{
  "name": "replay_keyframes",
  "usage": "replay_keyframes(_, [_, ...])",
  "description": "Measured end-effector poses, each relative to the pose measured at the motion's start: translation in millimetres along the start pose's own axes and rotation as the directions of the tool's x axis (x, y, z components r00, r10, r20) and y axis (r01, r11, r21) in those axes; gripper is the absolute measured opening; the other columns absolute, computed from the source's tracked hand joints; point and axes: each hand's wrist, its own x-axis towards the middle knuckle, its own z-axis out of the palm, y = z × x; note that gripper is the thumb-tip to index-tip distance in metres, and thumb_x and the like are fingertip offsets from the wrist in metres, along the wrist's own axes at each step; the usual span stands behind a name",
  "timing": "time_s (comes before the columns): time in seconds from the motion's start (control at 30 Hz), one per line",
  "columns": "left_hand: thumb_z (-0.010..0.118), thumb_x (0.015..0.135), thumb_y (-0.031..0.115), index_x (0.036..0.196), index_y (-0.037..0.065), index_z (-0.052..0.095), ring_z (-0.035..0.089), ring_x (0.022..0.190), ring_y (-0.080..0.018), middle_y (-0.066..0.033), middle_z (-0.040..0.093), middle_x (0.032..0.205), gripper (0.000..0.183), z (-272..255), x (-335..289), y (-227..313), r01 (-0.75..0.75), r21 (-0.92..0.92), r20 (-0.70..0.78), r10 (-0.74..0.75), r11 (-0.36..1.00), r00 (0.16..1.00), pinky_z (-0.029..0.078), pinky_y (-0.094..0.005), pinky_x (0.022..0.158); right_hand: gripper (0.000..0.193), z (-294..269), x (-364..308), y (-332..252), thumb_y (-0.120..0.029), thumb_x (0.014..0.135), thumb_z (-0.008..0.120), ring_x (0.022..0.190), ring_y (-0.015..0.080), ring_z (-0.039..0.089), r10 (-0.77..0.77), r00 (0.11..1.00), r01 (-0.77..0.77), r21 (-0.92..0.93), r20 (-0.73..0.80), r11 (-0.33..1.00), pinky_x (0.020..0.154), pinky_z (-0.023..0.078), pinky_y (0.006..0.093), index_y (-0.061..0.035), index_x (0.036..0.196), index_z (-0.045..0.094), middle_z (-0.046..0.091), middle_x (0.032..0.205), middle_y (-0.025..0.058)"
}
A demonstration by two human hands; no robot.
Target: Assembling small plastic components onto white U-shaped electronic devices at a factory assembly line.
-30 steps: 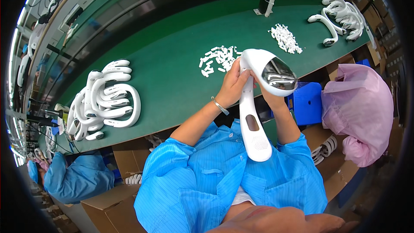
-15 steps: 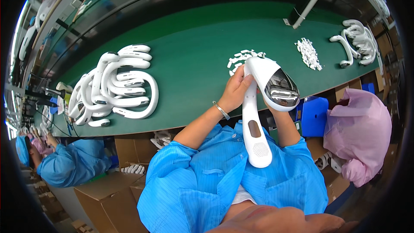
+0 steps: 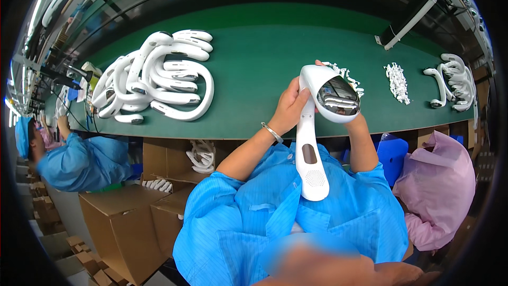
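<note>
Both my hands hold a white curved plastic device (image 3: 313, 151), shaped like a neck massager, above the table's near edge and in front of my chest. One rounded end carries a glossy black panel; the other arm hangs toward me with a dark oval window and a dotted grille. My left hand (image 3: 288, 107) is closed around its upper left side, thumb on top. Behind the glossy end, my right hand (image 3: 356, 122) supports it; most of its fingers are hidden. Small white pieces (image 3: 353, 80) lie scattered on the table just beyond the device.
On the green table (image 3: 254, 74), a heap of similar white devices (image 3: 159, 79) lies left, and more devices (image 3: 459, 82) lie far right. Beside them is a small pile of white pieces (image 3: 397, 82). Cardboard boxes (image 3: 119, 222) stand below left. People in blue (image 3: 87, 161) and pink (image 3: 439, 190) sit nearby.
My view has turned, so the table and heaps sit differently in the picture. The device stays in both hands, its glossy end slightly turned.
</note>
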Motion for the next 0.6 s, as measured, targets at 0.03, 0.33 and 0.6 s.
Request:
replay_keyframes(0.03, [0.043, 0.095, 0.017, 0.124, 0.0, 0.042, 0.059, 0.088, -0.012, -0.0081, 0.059, 0.101, 0.034, 1, -3, -6, -0.021, 0.048, -0.007, 0.022, 0.999, 1.0, 0.05, -0.0269, 0.076, 0.074, -5, -2, -1, -0.001, 0.069, 0.065, 0.07, 0.0317, 0.065, -0.041, 0.998, 0.047, -0.142, 0.046, 0.989, 0.062, 0.05, 0.0343, -0.0112, 0.138, 0.038, 0.066, 0.083, 0.0152])
replay_keyframes(0.33, [0.048, 0.094, 0.019, 0.112, 0.002, 0.049, 0.062, 0.067, -0.0147, -0.0092, 0.062, 0.089, 0.024, 50, -24, -11, 0.106, -0.317, 0.063, -0.091, 0.942, 0.994, 0.055, -0.0268, 0.056, 0.036, -23, -49, -44, 0.002, 0.078, 0.061, 0.06, 0.0099, 0.061, 0.183, 0.977, -0.177, 0.055, -0.112, 0.983, 0.054, 0.049, 0.0231, -0.0018, 0.113, 0.057, 0.067, 0.078, 0.0085])
replay_keyframes(0.6, [0.048, 0.094, 0.021, 0.118, 0.001, 0.047, 0.063, 0.065, -0.0156, -0.0107, 0.061, 0.086, 0.031, 68, -40, -29, 0.247, -0.163, 0.074, -0.238, 0.955, 0.969, 0.055, -0.0281, 0.053, 0.027, -14, -92, 19, 0.003, 0.075, 0.064, 0.076, 0.0126, 0.064, 0.327, 0.933, -0.244, 0.401, -0.151, 0.883, 0.066, 0.051, 0.0246, 0.0057, 0.101, 0.061, 0.069, 0.084, 0.0118])
